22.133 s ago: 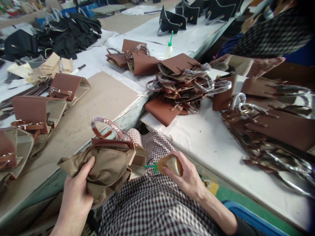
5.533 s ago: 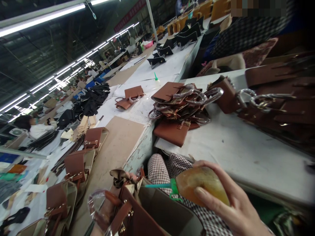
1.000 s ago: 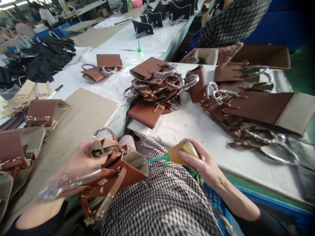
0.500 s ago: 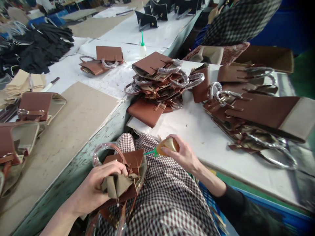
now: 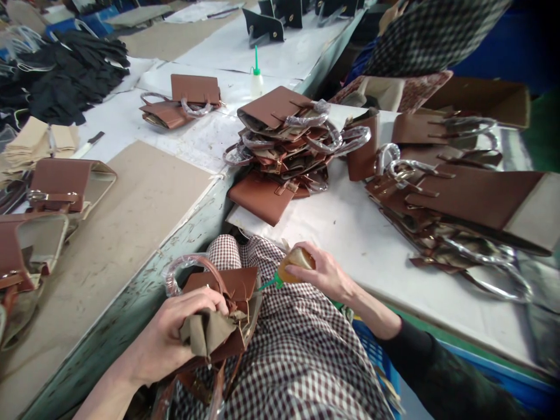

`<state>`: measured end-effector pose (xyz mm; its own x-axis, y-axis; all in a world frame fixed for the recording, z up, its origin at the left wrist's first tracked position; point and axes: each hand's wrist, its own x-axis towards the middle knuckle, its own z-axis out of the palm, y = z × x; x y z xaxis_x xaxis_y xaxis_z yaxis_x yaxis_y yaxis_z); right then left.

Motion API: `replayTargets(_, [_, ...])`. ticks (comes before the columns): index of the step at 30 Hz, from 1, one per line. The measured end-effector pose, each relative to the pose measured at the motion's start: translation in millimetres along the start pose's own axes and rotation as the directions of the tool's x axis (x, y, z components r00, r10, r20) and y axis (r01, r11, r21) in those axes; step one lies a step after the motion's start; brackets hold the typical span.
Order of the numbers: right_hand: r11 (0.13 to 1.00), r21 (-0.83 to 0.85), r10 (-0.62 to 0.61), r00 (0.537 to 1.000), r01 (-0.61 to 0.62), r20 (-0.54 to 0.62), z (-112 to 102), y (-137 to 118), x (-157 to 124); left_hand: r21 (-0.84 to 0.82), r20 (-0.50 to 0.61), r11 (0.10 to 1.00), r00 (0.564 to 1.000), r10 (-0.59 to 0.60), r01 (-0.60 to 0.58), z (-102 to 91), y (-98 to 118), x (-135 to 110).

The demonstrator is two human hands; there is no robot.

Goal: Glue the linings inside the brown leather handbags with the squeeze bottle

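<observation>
A brown handbag (image 5: 240, 281) with plastic-wrapped handles rests on my lap over a checked apron (image 5: 301, 350). My left hand (image 5: 184, 324) is closed on the bag, with beige lining bunched up beside the fingers. In my right hand (image 5: 326, 271) is a squeeze bottle (image 5: 298, 262) of amber liquid, tilted down to the left. Its thin green nozzle (image 5: 269, 283) points at the bag's open right edge; whether the tip touches the bag I cannot tell.
Stacked brown handbags (image 5: 280, 140) stand ahead, and more handbags (image 5: 472, 192) lie on the right table. Two open bags (image 5: 56, 184) sit on the left table, near black material (image 5: 65, 76). Another green-tipped bottle (image 5: 256, 81) stands farther back. A person's checked sleeve (image 5: 437, 41) shows at upper right.
The bottle has tipped further, so its nozzle slants more steeply down along the bag's edge. My left hand keeps its hold. The view has shifted slightly.
</observation>
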<state>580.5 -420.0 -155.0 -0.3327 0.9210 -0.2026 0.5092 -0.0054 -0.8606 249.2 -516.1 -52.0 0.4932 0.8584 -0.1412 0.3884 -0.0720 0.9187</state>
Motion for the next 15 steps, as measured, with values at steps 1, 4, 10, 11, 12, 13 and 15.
replayTargets(1, [1.000,0.004,0.005,1.000,-0.005,-0.003,0.7,1.0,-1.1,-0.003,0.002,1.000,1.000,-0.006,0.006,0.1,0.0,-0.2])
replayTargets(4, [1.000,0.005,0.020,0.999,-0.020,-0.046,5.0,4.3,-3.2,-0.002,0.006,1.000,1.000,-0.002,0.002,0.5,0.4,-0.9])
replayTargets(10, [0.999,0.009,0.036,0.999,-0.036,-0.027,6.8,1.9,-8.3,-0.002,0.014,1.000,1.000,-0.003,0.003,2.1,0.1,-2.2])
replayTargets(11, [0.999,0.014,0.046,0.999,-0.046,-0.019,5.5,1.0,-9.2,-0.005,0.016,1.000,1.000,-0.003,0.003,2.3,-0.3,-2.7])
replayTargets(12, [0.998,0.021,0.058,0.998,-0.057,-0.017,4.1,0.3,-10.2,-0.007,0.016,1.000,1.000,-0.007,0.007,2.4,-0.6,-3.3])
replayTargets(13, [0.997,0.028,0.070,0.997,-0.070,-0.023,2.8,-0.1,-11.1,-0.009,0.016,1.000,1.000,-0.012,0.013,2.5,-1.0,-4.1])
replayTargets(15, [0.995,0.047,0.093,0.995,-0.091,-0.039,0.5,0.0,-12.8,-0.010,0.021,1.000,1.000,-0.021,0.021,2.9,-1.9,-6.2])
